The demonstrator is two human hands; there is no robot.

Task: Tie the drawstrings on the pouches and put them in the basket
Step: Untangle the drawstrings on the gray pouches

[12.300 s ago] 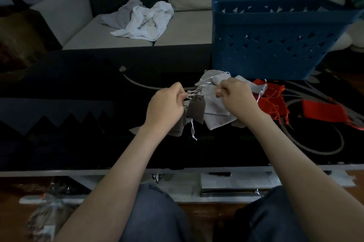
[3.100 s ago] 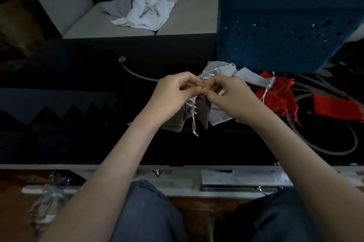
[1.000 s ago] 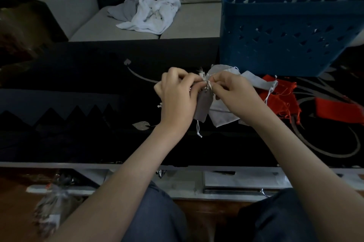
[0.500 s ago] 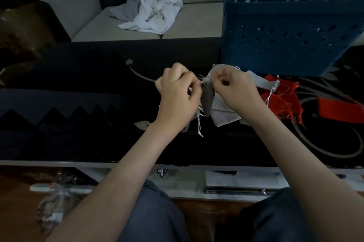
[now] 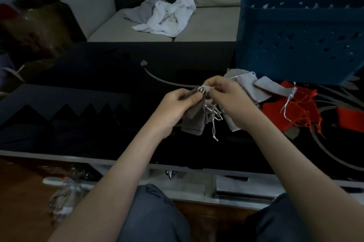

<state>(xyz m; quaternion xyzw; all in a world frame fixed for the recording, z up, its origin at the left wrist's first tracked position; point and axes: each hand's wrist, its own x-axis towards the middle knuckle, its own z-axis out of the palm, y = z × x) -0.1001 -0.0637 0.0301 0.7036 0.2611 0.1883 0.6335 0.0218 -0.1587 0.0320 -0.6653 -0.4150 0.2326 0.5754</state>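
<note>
My left hand (image 5: 178, 105) pinches the neck of a small grey pouch (image 5: 194, 114) that hangs above the black table (image 5: 98, 88). My right hand (image 5: 229, 97) grips the pouch's white drawstring (image 5: 204, 89), which forms a small loop between my fingertips. More grey pouches (image 5: 250, 84) lie just behind my right hand, with red pouches (image 5: 295, 109) to their right. The blue plastic basket (image 5: 299, 35) stands at the table's back right, tilted, its inside hidden from me.
A pile of white and grey cloth (image 5: 165, 17) lies on the sofa (image 5: 206, 25) behind the table. Another red pouch (image 5: 350, 117) is at the far right. My knees are under the table's near edge (image 5: 78, 160).
My left hand has lowered and turned so the pouch's neck now lies between thumb and finger; my right hand has pulled the string into a small loop at the pouch top.
</note>
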